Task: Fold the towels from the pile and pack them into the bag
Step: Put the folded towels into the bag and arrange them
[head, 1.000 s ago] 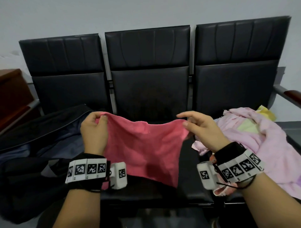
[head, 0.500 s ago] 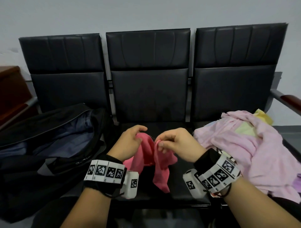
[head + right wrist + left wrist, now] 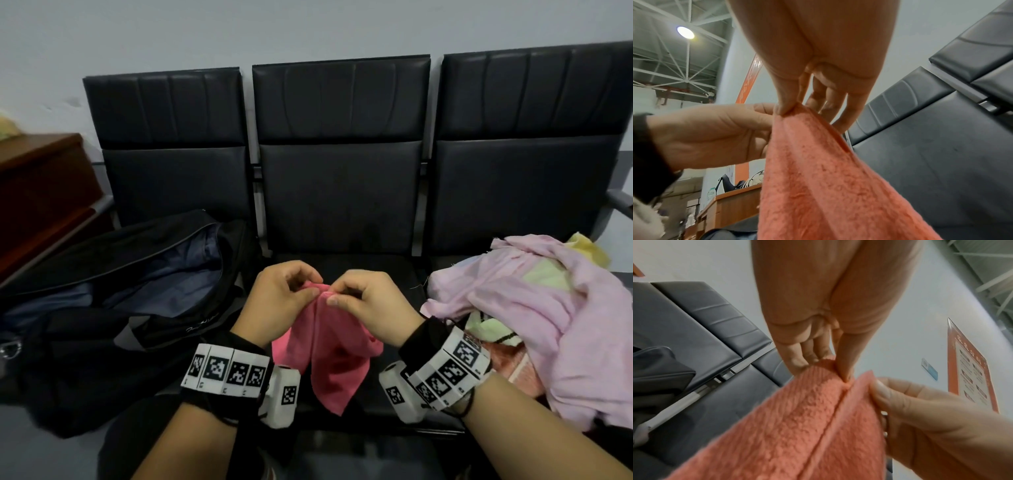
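Observation:
A pink-red towel [image 3: 334,356] hangs doubled over the middle seat, its two top corners brought together. My left hand [image 3: 284,301] pinches one corner and my right hand [image 3: 363,301] pinches the other, fingertips almost touching. In the left wrist view the towel [image 3: 797,426] is nipped under my left hand [image 3: 840,369], with the right hand [image 3: 910,405] beside it. In the right wrist view my right hand [image 3: 789,108] pinches the towel [image 3: 818,178] next to the left hand [image 3: 715,134]. The towel pile [image 3: 534,308], mostly pale pink, lies on the right seat. The open black bag [image 3: 113,291] lies on the left seat.
A row of three black padded seats [image 3: 342,192] stands against a pale wall. A brown wooden cabinet [image 3: 37,192] stands at the far left. A metal armrest [image 3: 620,202] juts out at the right edge.
My hands have come together from wide apart, folding the spread towel in half; its corners now meet and it hangs narrower and lower over the middle seat.

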`<state>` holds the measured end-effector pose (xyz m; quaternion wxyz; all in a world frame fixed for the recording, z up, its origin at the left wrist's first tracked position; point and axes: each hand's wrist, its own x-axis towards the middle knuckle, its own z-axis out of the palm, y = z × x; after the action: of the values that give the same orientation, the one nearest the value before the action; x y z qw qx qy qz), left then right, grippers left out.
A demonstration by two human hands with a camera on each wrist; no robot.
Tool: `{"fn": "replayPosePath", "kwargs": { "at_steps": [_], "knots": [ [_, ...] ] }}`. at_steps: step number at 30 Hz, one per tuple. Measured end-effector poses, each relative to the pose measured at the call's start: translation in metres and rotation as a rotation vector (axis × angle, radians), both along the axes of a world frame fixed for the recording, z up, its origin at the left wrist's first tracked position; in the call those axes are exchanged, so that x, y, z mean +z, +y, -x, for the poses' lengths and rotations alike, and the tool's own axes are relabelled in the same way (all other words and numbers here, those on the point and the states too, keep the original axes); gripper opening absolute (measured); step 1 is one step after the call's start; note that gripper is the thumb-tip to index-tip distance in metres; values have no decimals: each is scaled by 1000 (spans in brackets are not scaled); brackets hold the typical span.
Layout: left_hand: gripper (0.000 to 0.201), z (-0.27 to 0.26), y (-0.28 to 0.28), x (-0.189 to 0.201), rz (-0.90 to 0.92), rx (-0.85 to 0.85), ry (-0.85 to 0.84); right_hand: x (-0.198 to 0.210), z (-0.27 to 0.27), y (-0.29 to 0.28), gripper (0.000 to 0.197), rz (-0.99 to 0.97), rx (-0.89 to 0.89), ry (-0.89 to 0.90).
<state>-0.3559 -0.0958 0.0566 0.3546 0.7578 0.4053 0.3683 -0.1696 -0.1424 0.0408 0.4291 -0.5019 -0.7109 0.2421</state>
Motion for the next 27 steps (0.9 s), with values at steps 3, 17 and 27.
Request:
{"fn": "replayPosePath", "kwargs": {
  "at_steps": [3,17,27],
  "knots": [
    [13,-3,-5,-4,25,25,-31,1,1,-2,3,-69,-17,-31],
    [30,2,-18,3,106,-124,-32,1,12,-3,14,-56,-190,-72],
    [27,-2,-18,-5,16,-53,42,2,17,-8,5,-38,-154,-160]
  ]
}}
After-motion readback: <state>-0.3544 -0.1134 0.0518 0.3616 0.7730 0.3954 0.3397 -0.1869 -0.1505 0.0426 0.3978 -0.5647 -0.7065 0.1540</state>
